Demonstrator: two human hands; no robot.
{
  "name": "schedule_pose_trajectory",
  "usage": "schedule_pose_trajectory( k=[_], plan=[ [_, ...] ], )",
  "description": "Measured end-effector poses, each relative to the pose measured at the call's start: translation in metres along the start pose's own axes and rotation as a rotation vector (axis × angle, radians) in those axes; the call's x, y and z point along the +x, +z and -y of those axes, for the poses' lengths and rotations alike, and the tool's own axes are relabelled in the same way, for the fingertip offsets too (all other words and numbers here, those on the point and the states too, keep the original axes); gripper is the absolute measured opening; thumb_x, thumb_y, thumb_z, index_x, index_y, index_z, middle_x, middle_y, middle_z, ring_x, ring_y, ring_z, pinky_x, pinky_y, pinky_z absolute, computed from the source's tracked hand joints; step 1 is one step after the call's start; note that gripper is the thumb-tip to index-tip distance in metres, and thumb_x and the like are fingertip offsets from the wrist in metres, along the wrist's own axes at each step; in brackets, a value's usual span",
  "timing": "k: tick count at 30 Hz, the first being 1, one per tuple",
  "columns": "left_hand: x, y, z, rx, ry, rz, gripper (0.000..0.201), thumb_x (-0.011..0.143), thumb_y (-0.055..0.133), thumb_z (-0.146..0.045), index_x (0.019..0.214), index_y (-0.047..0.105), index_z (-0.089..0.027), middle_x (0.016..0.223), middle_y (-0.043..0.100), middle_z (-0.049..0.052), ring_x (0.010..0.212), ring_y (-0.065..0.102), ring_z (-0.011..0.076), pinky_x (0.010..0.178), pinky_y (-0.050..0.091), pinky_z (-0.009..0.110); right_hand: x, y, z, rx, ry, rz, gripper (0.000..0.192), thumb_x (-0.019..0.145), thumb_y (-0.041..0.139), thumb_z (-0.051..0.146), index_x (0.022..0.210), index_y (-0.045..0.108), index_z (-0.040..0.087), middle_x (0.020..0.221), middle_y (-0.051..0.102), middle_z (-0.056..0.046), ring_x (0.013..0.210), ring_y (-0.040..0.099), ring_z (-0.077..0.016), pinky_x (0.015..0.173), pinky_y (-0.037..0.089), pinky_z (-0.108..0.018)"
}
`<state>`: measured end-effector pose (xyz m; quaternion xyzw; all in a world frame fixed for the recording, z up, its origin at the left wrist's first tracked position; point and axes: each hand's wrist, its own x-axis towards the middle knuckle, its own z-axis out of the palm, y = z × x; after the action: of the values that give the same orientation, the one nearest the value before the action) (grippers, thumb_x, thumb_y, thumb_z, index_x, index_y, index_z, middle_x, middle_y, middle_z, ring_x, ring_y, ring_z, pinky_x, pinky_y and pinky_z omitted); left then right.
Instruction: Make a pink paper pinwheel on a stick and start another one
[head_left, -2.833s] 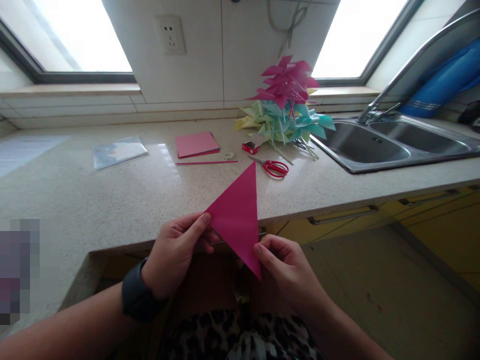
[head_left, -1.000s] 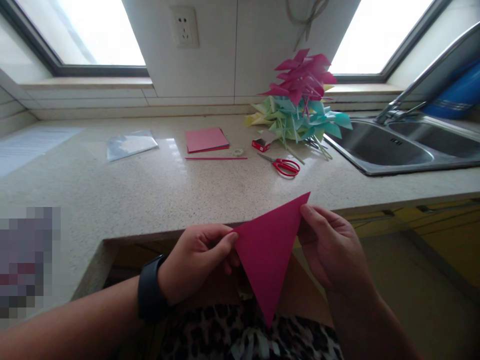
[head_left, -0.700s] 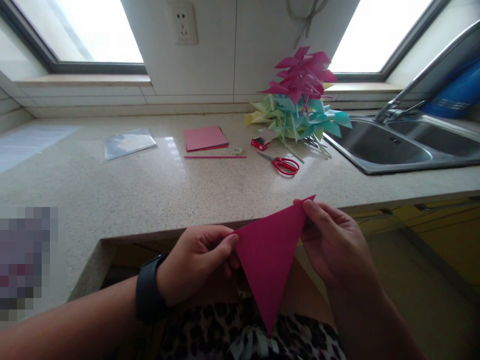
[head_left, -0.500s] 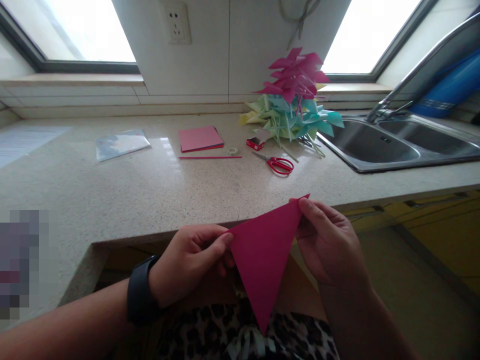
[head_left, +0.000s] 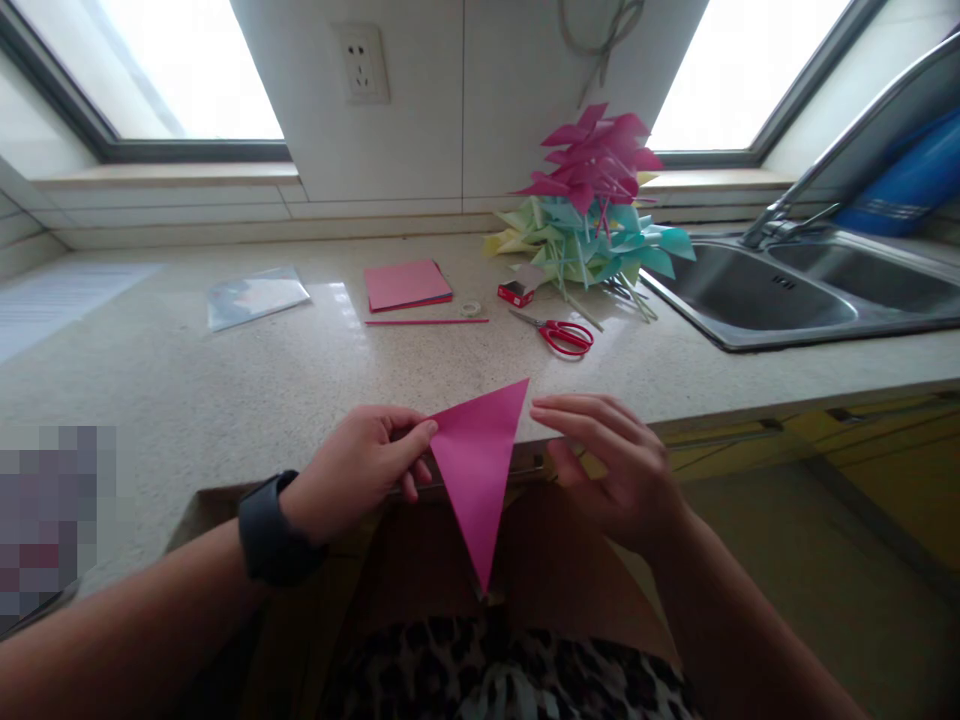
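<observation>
Since the earlier frame the right hand (head_left: pixel 615 470) has let go and hovers open beside the pink triangle (head_left: pixel 476 465), which the left hand (head_left: pixel 360 480) alone pinches over the counter edge (head_left: pixel 300 400). Folding looks partway; scissors (head_left: pixel 559 335) lie untouched.

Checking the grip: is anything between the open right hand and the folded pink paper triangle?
Nothing visible. The right hand hovers open beside the pink paper triangle, which the left hand pinches at its corner.

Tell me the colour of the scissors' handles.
Red; the scissors lie on the counter, clearest in the head view.
</observation>
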<state>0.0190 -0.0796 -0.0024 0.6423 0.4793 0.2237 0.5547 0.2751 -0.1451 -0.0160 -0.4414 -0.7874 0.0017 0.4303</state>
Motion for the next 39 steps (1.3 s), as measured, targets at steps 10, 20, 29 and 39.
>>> schedule_pose_trajectory(
  k=[10,20,29,39],
  plan=[
    [0.019,-0.018,-0.004,0.054,-0.012,-0.005,0.029,0.086,0.066,-0.040,0.074,0.073,-0.015,0.059,0.070,0.005,0.047,0.065,0.0145,0.046,0.050,0.021,0.002,0.019,-0.020,-0.121,-0.195,0.493,0.054,0.093,0.057,0.031,0.147,0.050,0.022,0.150,0.054,-0.008,0.139,0.049,-0.0268,0.119,0.034,-0.048],
    [0.020,-0.020,-0.005,0.074,-0.076,0.029,0.028,0.092,0.059,-0.033,0.077,0.070,-0.013,0.059,0.069,0.001,0.047,0.062,0.0092,0.046,0.049,0.016,0.007,0.008,-0.027,-0.173,-0.188,0.589,0.046,0.094,0.060,0.043,0.137,0.057,0.026,0.155,0.046,-0.008,0.142,0.043,-0.0277,0.122,0.028,-0.050],
    [0.021,-0.021,-0.003,0.081,-0.080,0.030,0.028,0.093,0.058,-0.034,0.080,0.070,-0.013,0.060,0.068,0.000,0.048,0.062,0.0094,0.046,0.051,0.017,0.012,0.003,-0.024,-0.131,-0.099,0.589,0.048,0.093,0.060,0.053,0.137,0.056,0.033,0.149,0.048,-0.009,0.137,0.046,-0.0300,0.114,0.038,-0.053],
    [0.020,-0.018,-0.007,0.094,-0.094,0.001,0.026,0.093,0.058,-0.031,0.078,0.069,-0.013,0.058,0.068,0.000,0.046,0.061,0.0092,0.044,0.049,0.016,0.019,0.005,-0.023,-0.127,-0.051,0.592,0.058,0.091,0.063,0.052,0.140,0.051,0.023,0.147,0.052,-0.011,0.134,0.047,-0.0300,0.113,0.040,-0.049]
  ],
)
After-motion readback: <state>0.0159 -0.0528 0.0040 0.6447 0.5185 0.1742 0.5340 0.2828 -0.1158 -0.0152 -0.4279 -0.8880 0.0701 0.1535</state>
